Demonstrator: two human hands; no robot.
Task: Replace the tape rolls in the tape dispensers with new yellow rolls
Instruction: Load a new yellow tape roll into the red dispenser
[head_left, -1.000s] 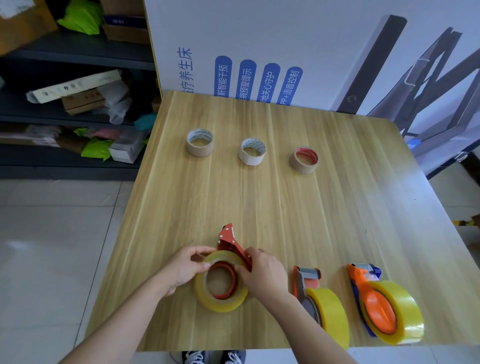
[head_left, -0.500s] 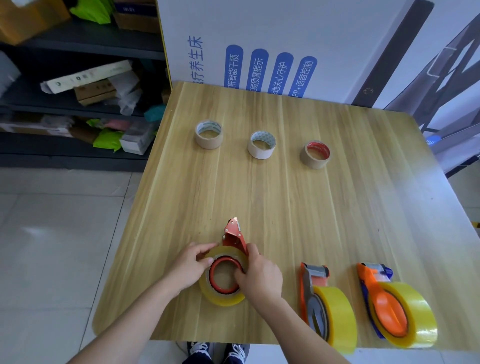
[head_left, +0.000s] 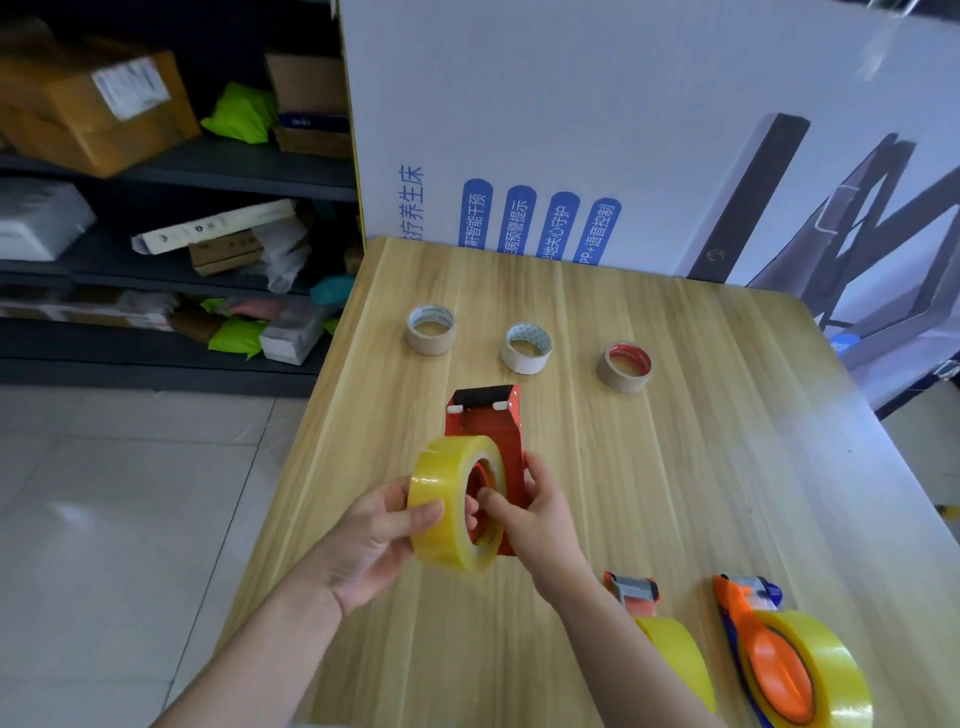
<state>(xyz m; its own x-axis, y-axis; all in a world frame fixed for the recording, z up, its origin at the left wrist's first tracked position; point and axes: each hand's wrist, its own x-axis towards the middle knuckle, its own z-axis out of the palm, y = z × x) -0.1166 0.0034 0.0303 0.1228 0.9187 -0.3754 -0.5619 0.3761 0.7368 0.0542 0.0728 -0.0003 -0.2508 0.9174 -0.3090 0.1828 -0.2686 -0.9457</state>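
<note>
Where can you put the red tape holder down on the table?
Biggest bare patch: the right middle of the table, between the red-cored roll and the orange dispenser. Also bare: the strip behind the three rolls, up to the white board. Crowded: the near right corner, where the grey dispenser sits beside the orange one.

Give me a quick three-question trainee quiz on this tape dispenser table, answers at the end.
1. True or false: the left hand grips the yellow roll while the right hand holds the red dispenser.
2. How many loose rolls stand at the table's far side? A two, B three, C five.
3. Fill in: ___ other dispensers lying near the front edge carry yellow rolls.
Key: 1 true; 2 B; 3 two.
</note>
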